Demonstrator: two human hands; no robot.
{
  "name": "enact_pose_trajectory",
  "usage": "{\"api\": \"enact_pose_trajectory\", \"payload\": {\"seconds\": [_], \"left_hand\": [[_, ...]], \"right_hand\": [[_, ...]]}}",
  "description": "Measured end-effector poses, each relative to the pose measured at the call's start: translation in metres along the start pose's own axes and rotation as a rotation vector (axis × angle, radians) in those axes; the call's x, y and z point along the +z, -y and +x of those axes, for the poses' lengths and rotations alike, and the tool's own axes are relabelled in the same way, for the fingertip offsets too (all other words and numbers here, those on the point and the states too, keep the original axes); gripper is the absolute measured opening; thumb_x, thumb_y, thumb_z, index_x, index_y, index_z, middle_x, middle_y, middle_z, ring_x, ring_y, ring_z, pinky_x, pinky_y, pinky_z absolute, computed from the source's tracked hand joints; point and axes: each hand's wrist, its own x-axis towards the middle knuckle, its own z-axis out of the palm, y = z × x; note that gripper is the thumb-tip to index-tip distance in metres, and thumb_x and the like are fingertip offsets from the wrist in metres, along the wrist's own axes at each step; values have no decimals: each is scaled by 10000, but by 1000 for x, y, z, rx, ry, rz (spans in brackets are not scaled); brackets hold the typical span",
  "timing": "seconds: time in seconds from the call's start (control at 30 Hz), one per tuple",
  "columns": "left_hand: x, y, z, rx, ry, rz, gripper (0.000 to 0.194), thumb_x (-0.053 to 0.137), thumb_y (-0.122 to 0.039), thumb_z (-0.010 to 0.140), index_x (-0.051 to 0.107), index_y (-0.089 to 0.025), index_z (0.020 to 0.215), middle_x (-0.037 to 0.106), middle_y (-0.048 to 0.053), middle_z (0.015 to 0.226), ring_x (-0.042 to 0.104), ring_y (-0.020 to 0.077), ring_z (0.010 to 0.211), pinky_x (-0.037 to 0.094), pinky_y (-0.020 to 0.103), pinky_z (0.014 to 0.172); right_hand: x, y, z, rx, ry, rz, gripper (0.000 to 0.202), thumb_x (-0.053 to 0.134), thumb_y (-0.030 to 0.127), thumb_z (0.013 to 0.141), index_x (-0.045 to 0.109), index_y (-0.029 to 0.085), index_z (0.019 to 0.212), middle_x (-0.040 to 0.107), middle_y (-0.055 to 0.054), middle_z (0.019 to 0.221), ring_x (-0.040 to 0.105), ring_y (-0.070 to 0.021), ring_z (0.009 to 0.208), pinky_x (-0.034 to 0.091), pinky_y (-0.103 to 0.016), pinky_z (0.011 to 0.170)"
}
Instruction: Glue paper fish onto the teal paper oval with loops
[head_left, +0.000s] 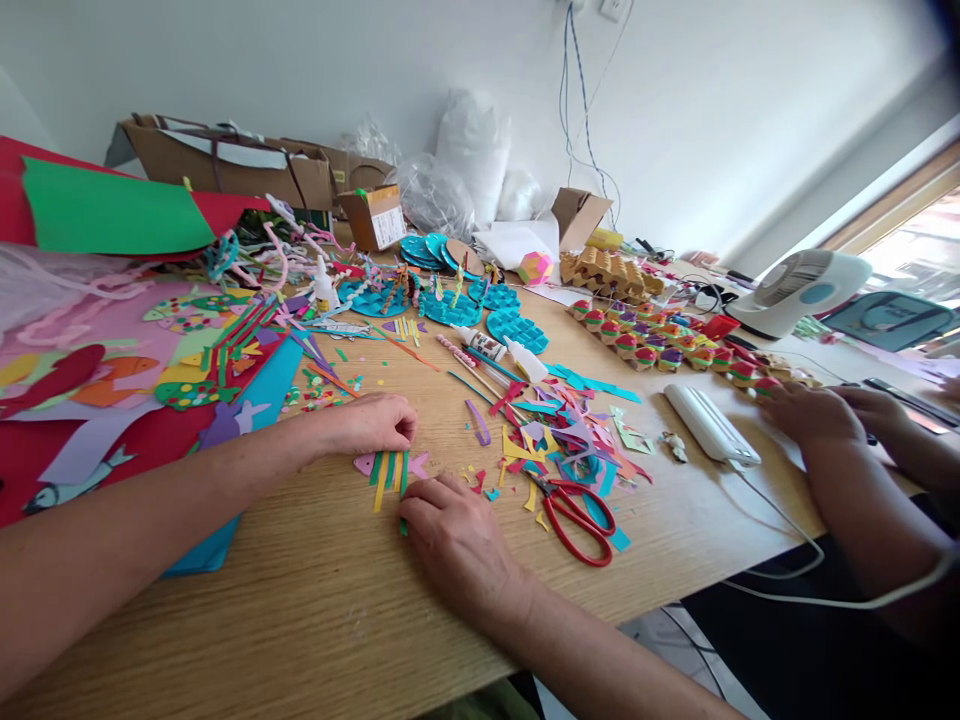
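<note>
A small pink paper fish (418, 466) lies on the table in front of me, crossed by yellow and green paper strips (381, 482). My left hand (375, 424) is closed just above the fish, fingertips bent down by the strips' upper ends; what they pinch is hidden. Below the fish, my right hand (457, 535) has its fingers closed on the lower end of a green paper strip (403, 525). Red-handled scissors (577, 515) rest to the right, beside a heap of coloured paper scraps (559, 430).
Decorated paper fish (196, 312) and coloured sheets cover the left side. Glue bottles (526, 360) and blue trays (517, 328) stand farther back. On the right are painted egg cartons (660, 340), a white power bank (709, 425) with a cable, a fan (799, 290) and another person's hands (817, 412).
</note>
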Motion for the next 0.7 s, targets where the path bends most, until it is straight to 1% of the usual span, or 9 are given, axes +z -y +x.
{"api": "enact_pose_trajectory", "payload": {"seconds": [0.13, 0.33, 0.5, 0.7], "left_hand": [[0, 1, 0, 2, 0, 8, 113, 516, -150, 635, 626, -166, 655, 607, 5, 730, 551, 150, 692, 393, 211, 583], [1, 3, 1, 10, 2, 20, 108, 517, -146, 636, 620, -168, 655, 603, 2, 734, 552, 143, 688, 401, 205, 585], [2, 2, 2, 10, -5, 40, 105, 513, -137, 634, 610, -168, 656, 602, 2, 726, 550, 142, 671, 390, 206, 558], [3, 3, 3, 26, -14, 77, 135, 514, -134, 629, 608, -176, 717, 592, -12, 681, 539, 142, 646, 362, 205, 508]], "right_hand": [[1, -1, -1, -3, -2, 9, 133, 502, 117, 823, 593, 182, 750, 625, -11, 847, 501, -137, 756, 383, -235, 662], [1, 0, -1, -4, -2, 3, 131, 502, 128, 825, 594, 182, 749, 626, -11, 862, 494, -137, 758, 384, -238, 658], [1, 0, -1, 4, 16, 3, 129, 501, 136, 828, 599, 180, 756, 628, -10, 869, 502, -139, 772, 390, -240, 672], [-4, 2, -1, 9, 60, 33, 111, 513, 155, 816, 619, 184, 805, 633, -15, 902, 521, -149, 821, 407, -247, 720]]}}
